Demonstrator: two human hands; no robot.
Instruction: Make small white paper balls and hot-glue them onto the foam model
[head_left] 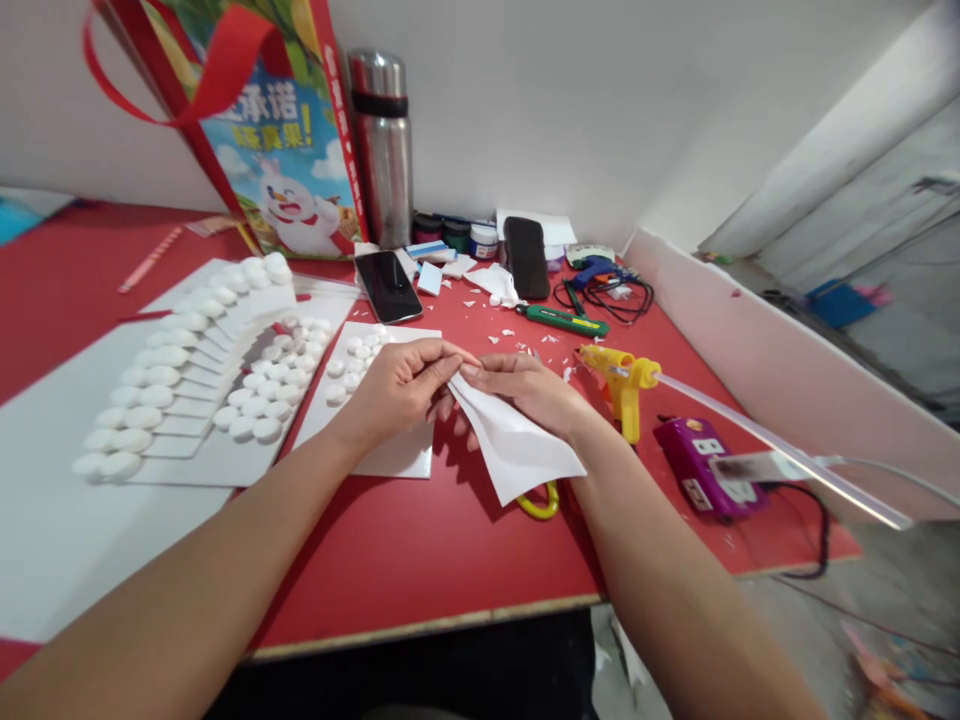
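Both of my hands meet above the red table, pinching the far end of a folded piece of white paper (514, 445). My left hand (409, 385) has thumb and fingertips closed on it; my right hand (525, 385) grips it from the other side. The paper's wide end hangs toward me, over yellow scissor handles (551, 503). Beneath my left hand lies a white board (401, 462) bearing small white rounded pieces (352, 365), partly hidden by the hand. Left of it stands a stepped white model (184, 400) edged with white oval pieces.
A yellow glue gun (626, 390) with a long clear stick lies at right, near a purple power block (694, 455). Behind are a green cutter (566, 321), two phones (388, 287), a steel flask (386, 150) and a colourful bag (281, 150). Paper scraps litter the red table (420, 570).
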